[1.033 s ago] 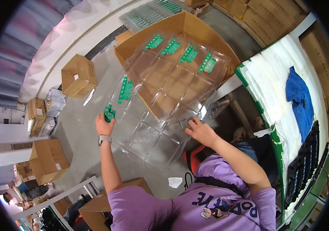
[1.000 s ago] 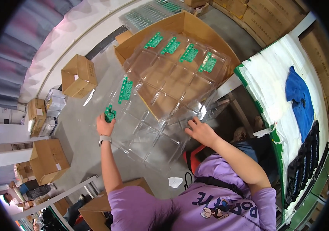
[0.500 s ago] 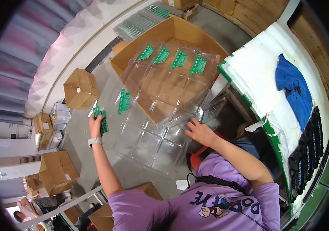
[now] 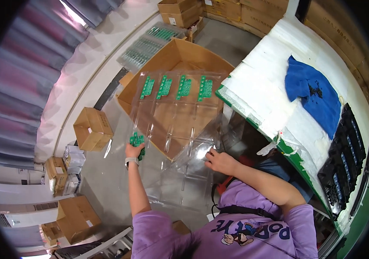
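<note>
Left hand (image 4: 134,150) has its fingers bent around a green circuit board (image 4: 137,139), which it holds at the left side of a clear plastic tray (image 4: 184,113); more green shows just below the fingers, but whether that is a 2nd board I cannot tell. Farther back, flat trays of boards (image 4: 140,52) lie against the far side of a big open cardboard box (image 4: 193,56). The clear tray lies across the mouth of this box, with 4 more green boards (image 4: 164,87) in a row along its far part. Right hand (image 4: 220,162) is at the tray's near right part, fingers curled; I cannot tell if it grips the plastic. Beside the box is a white-covered desk (image 4: 264,88) carrying a blue cloth (image 4: 322,105) with small black bits (image 4: 316,90) on it, then black ribbed parts (image 4: 342,166).
</note>
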The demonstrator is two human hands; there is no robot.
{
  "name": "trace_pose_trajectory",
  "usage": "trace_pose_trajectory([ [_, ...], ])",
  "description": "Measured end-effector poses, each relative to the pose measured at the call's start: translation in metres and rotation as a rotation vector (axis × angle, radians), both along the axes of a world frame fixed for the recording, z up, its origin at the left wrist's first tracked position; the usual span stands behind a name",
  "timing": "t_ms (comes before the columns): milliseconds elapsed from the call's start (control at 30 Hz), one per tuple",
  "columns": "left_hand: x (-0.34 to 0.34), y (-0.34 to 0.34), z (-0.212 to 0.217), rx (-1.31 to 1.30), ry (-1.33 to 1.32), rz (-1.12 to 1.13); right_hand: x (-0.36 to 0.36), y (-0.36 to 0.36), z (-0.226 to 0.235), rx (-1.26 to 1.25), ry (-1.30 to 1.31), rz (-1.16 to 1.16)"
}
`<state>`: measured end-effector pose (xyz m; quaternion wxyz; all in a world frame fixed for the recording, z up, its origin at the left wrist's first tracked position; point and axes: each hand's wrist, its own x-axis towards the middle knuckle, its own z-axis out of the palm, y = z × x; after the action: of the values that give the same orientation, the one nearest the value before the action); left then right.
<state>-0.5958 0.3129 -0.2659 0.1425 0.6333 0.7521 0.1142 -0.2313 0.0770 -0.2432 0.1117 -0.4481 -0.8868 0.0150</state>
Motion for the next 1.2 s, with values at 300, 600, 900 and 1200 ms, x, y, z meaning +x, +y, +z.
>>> trace_pose_trajectory([
  [300, 0.009, 0.026, 0.081, -0.137, 0.063, -0.029, 0.001, 0.001, -0.007, 0.03, 0.044, 0.027],
  [600, 0.17, 0.163, 0.054, 0.011, -0.178, -0.275, 0.008, 0.003, -0.014, -0.096, 0.106, 0.107],
  [900, 0.226, 0.202, -0.016, -0.119, 0.216, -0.306, 0.011, 0.002, -0.05, 0.085, 0.173, 0.102],
  [1200, 0.252, 0.164, -0.006, 0.044, 0.101, -0.648, 0.01, 0.001, -0.073, 0.098, 0.294, 0.059],
])
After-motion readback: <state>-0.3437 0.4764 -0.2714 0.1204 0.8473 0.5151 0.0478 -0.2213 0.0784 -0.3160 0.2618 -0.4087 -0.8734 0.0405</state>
